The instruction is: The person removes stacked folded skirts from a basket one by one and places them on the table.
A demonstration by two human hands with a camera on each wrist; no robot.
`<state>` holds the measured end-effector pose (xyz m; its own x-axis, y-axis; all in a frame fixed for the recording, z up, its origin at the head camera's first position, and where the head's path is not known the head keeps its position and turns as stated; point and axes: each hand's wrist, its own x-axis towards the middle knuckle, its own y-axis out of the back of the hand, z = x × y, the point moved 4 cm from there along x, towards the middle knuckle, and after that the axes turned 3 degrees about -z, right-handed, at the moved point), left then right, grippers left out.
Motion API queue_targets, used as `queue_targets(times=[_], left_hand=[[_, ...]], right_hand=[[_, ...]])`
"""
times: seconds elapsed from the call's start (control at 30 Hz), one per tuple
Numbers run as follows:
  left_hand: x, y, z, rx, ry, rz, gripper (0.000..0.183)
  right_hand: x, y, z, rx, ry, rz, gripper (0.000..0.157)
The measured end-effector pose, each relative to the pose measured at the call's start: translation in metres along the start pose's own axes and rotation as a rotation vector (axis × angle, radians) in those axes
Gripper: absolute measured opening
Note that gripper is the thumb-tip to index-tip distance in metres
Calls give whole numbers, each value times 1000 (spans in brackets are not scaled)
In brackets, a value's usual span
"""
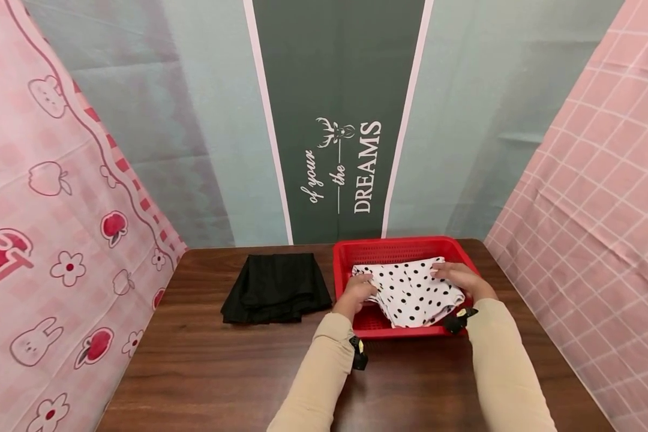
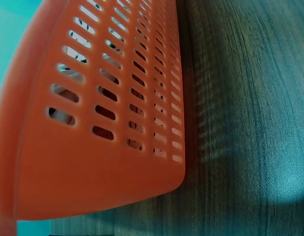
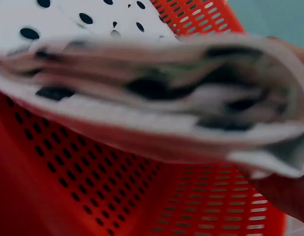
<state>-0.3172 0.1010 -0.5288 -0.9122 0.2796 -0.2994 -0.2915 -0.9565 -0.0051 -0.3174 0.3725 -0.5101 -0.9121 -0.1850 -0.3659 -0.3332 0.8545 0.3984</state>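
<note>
A folded white cloth with black polka dots [image 1: 410, 291] lies within the red plastic basket [image 1: 396, 243], slightly tilted, above part of the basket floor. At its left edge, my left hand [image 1: 359, 292] holds the fabric between thumb and fingers. My right hand [image 1: 461, 277] grips the right edge; the right wrist view shows the cloth's stacked layers [image 3: 117, 113], blurred, with fingers at the far right. In the left wrist view only the basket's slotted outer wall [image 2: 93, 167] and the tabletop appear, so the left hand is hidden there.
A folded black cloth [image 1: 275, 288] lies on the brown wooden table [image 1: 221, 372], left of the basket. Pink patterned curtains [image 1: 59, 240] hang on both sides, and a green-grey curtain [image 1: 335, 72] hangs behind the table's back edge.
</note>
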Motion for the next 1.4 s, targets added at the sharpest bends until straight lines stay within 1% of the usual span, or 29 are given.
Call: queue_targets(times=[0.1, 0.2, 0.33, 0.43, 0.6, 0.7, 0.9, 1.0, 1.13, 1.3, 1.4], left_hand=[[0, 1, 2, -20, -1, -16, 64], [-1, 1, 2, -67, 4, -48, 66], [-3, -2, 5, -89, -23, -91, 68], [-5, -1, 8, -81, -45, -108, 70], [-11, 0, 14, -79, -67, -131, 74], [-16, 0, 19, -79, -88, -148, 75], [-26, 3, 27, -89, -103, -159, 72], [-30, 5, 31, -102, -133, -173, 70], [-36, 11, 36, -116, -186, -161, 68], [-45, 23, 41, -114, -246, -90, 61], [-49, 29, 42, -115, -272, -74, 59]], right_hand=[[-1, 5, -9, -49, 28, 36, 64], [-5, 10, -16, -93, 56, 81, 61], [-14, 14, -25, -166, 116, 124, 61], [-19, 16, -29, -192, 124, 138, 64], [-27, 19, -33, -179, 125, 147, 68], [-33, 20, -35, -172, 134, 163, 66], [-45, 18, -39, -160, 157, 199, 63], [-52, 17, -41, -130, 184, 218, 63], [-59, 16, -45, -91, 230, 236, 65], [-65, 17, -47, -25, 285, 245, 65], [-67, 16, -48, 9, 309, 237, 63]])
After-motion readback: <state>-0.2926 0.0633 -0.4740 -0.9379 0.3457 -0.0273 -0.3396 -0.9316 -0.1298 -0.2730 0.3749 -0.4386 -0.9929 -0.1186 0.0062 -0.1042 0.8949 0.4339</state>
